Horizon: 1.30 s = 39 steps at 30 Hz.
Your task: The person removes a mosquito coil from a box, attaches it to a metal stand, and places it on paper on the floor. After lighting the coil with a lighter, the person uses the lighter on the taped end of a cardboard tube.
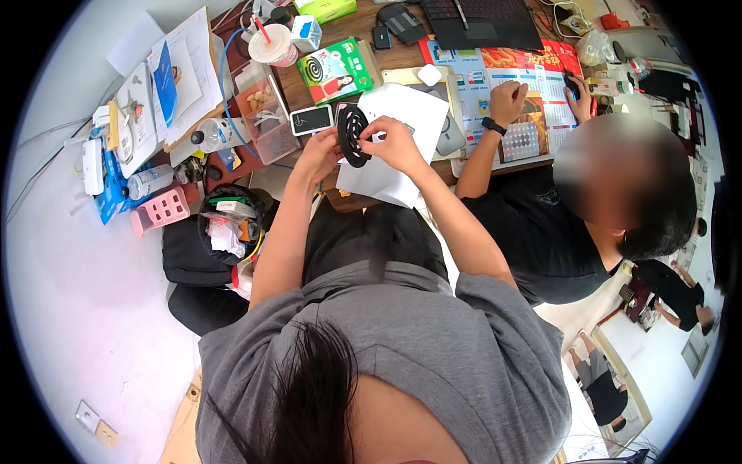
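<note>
While gripped by both hands (359,147), black spiral coil (353,135).

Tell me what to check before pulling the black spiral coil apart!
1. Both hands on the black spiral mosquito coil: ok; left hand and right hand pinch opposite edges.
2. Coil unbroken: cannot tell, too small.
3. White paper sheet lying under the coil: ok.
4. Green cardboard coil box on the wooden desk: ok.
5. Neighbouring person's hand away from the coil: ok.
</note>
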Each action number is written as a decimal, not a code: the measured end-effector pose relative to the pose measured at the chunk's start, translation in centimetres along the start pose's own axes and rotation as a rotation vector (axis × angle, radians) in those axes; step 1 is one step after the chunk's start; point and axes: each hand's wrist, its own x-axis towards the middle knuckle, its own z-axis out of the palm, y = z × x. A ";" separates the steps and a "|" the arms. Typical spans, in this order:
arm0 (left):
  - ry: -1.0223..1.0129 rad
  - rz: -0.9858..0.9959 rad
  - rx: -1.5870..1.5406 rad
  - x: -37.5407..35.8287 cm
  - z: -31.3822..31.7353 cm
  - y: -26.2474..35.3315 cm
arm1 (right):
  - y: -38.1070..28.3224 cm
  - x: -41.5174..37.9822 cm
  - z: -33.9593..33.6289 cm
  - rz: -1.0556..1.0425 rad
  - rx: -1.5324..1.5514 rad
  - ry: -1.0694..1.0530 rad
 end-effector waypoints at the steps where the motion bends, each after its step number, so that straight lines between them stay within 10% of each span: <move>1: -0.007 0.001 0.003 0.2 -0.3 -0.1 | -0.1 0.0 0.0 -0.016 -0.023 0.002; 11: -0.004 0.000 -0.058 -0.2 -0.7 0.3 | -1.5 0.3 -0.4 0.087 0.043 -0.055; 20: 0.150 0.089 0.558 -0.9 0.4 2.2 | -3.1 -0.6 0.7 -0.023 -0.395 0.077; 39: 0.224 -0.014 0.458 -3.9 -1.2 4.2 | -6.8 0.0 0.4 -0.053 -0.463 -0.083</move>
